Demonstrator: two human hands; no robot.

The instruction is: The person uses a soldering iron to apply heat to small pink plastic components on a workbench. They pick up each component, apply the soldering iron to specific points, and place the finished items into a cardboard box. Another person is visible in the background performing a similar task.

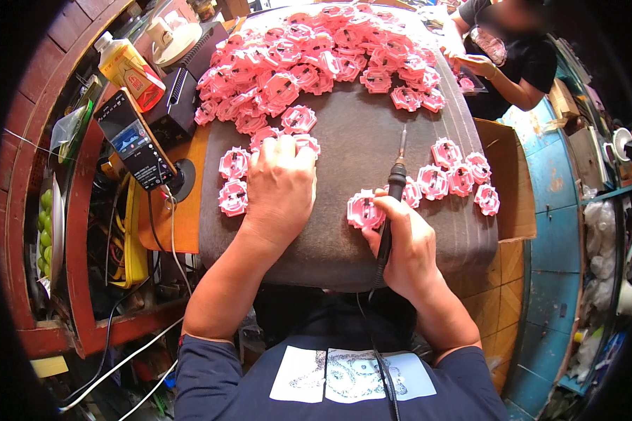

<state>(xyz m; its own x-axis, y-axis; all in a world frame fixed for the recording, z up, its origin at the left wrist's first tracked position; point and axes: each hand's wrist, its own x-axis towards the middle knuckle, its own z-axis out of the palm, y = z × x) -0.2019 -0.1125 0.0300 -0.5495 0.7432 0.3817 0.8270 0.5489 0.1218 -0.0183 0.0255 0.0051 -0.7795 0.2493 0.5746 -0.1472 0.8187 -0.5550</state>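
My left hand (282, 184) is curled over pink plastic parts (306, 144) on the dark work surface, in front of a large heap. Its fingertips are hidden, but pink edges show on both sides of its closed fingers. In my right hand (409, 245) is a soldering iron (396, 184), its black handle under the thumb and its metal tip pointing away from me. A pink octagonal part (364, 210) with small dark pieces in its middle lies against the thumb and fingers of that hand. Two more pink parts (233, 198) sit left of my left hand.
A heap of pink parts (295, 56) covers the far side of the work surface (344, 140). Several lie at right (461, 179). A phone (135, 140) stands at left near a yellow-red bottle (130, 70). The iron's cord (379, 330) runs across my lap. Another person (516, 56) works at far right.
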